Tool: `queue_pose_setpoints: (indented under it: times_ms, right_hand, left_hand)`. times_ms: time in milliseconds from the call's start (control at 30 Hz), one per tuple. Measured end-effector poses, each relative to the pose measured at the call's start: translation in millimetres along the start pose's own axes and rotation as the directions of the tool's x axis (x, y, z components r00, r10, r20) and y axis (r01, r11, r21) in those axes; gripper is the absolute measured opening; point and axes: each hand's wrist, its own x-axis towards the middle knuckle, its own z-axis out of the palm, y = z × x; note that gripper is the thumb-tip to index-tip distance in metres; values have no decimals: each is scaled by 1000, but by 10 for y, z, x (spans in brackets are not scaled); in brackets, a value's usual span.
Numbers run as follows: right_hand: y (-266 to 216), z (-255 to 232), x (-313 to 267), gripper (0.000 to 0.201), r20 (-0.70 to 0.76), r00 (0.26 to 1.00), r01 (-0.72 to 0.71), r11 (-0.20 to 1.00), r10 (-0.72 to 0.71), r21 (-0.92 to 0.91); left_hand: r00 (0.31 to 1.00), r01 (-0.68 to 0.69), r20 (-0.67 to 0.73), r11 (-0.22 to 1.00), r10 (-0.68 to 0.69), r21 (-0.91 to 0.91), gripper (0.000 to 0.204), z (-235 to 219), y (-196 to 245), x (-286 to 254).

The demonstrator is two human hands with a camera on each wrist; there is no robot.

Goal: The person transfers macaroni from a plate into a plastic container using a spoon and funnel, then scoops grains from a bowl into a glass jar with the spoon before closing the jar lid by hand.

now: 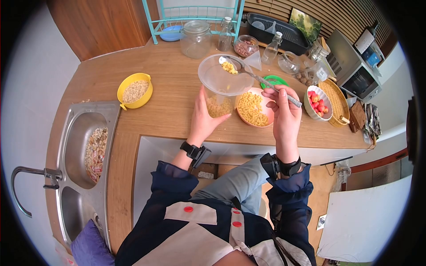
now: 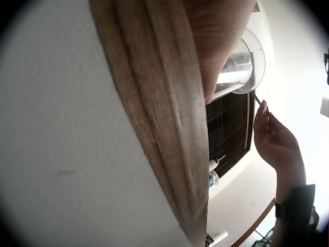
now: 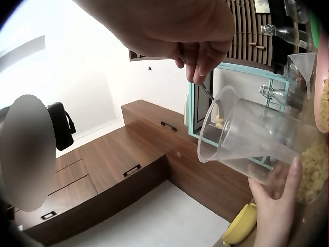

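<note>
Here we curl our left hand (image 1: 205, 116) round the tall clear plastic container (image 1: 211, 83), seemingly to steady it beside the round pink bowl (image 1: 266, 106), while our right hand (image 1: 285, 109) pinches the slim silver metal spoon (image 1: 258, 78), apparently keeping its small yellow pasta pieces (image 1: 229, 67) at the container's mouth.

The left hand (image 2: 218, 41) holds a clear container (image 2: 237, 72) over the wooden desk (image 2: 159, 103) as the right hand (image 2: 276, 140), above a black wrist strap (image 2: 299, 206), pinches a thin handle (image 2: 257, 98).
</note>
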Motion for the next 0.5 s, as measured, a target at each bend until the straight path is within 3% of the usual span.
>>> queue_pose_setpoints:
  times_ms: [167,500]
  right_hand:
    - [6,8,-10,21,16,1000,16,1000,-16,-12]
    - [-93,117,-130,20,111,981,185,942,-159,-281]
  left_hand:
    - [1000,-5,-3,1000,5,7,106,8,-17,-10]
    - [1000,5,6,1000,-5,2,107,4,-12,-9]
